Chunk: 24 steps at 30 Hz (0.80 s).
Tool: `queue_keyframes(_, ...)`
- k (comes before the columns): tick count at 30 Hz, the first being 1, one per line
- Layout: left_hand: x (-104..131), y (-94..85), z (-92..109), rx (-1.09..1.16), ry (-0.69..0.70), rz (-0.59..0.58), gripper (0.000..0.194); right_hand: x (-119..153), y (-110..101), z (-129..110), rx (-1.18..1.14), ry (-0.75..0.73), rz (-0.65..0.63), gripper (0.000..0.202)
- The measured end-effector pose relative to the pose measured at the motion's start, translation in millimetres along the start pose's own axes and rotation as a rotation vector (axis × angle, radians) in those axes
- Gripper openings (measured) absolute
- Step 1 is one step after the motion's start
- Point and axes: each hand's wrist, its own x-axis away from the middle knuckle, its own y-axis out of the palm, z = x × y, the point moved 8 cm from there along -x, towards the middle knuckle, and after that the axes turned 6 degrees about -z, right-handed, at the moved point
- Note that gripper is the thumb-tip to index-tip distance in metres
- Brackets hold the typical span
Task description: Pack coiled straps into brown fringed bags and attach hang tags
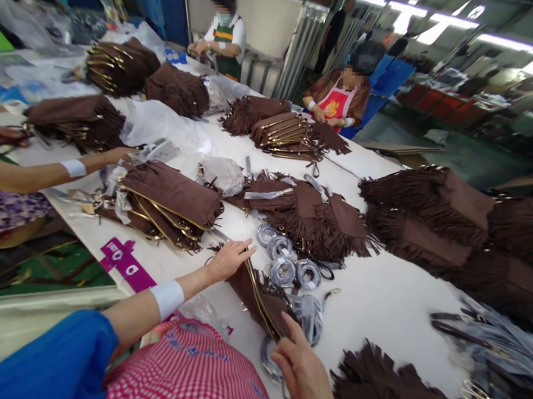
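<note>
Two-handed work at the near edge of a white bench (377, 306). A brown bag (256, 297) with fringe and a gold zip lies aslant close to that edge, the zip uppermost, between the wearer's two hands. The left hand (228, 260) rests palm down over the bag's farther end, its fingers almost straight and close together across the zip; whether the thumb pinches the cloth from below cannot be told. The right hand (303, 362) is at the nearer end — index finger stretched out and apart, the other fingers bent — and its hold, if any, cannot be made out.

Coiled straps (283, 272) in clear wrapping lie just beside the bag, on the side away from the wearer. Beyond them, toward the middle of the bench, sits a heap of fringed bags (310, 211). A stack of zipped bags (172, 194) stands nearer the left edge; a co-worker's hand (120, 155) is next to it. Purple strips (127, 263) with white print lie along the near edge, left of the wearer's banded wrist.

Toward the right edge are rows of brown bags (440, 202) and, nearer the wearer, wrapped straps (487, 336); a dark fringed pile (395, 388) occupies the near right part. Two people — one in a red apron (337, 103) — are beyond the far edge.
</note>
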Motion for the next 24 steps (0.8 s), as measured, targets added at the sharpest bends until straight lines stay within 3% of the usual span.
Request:
queue_keyframes(3,2,-1.3,2,0.017,0.023,-0.003,0.052,-34,16,-16,0.017,0.071,-0.081,0.018)
queue_keyframes(6,10,-1.2,8,0.034,0.121,0.003,0.049,-50,21,-13,-0.146,0.026,-0.105,0.020)
queue_keyframes(10,22,-2.3,9,0.023,0.181,0.018,0.045,-50,18,12,-0.438,0.022,-0.080,0.029)
queue_keyframes(15,42,-10.5,13,0.035,0.265,-0.016,0.043,-41,24,60,-0.762,0.268,0.011,0.039)
queue_keyframes(19,71,-9.4,29,0.088,0.386,-0.135,0.043,-35,11,82,-0.849,0.426,0.117,0.043)
queue_keyframes(24,96,-1.4,44,0.187,0.404,-0.278,0.026,-43,-13,75,-0.797,0.417,0.149,0.042)
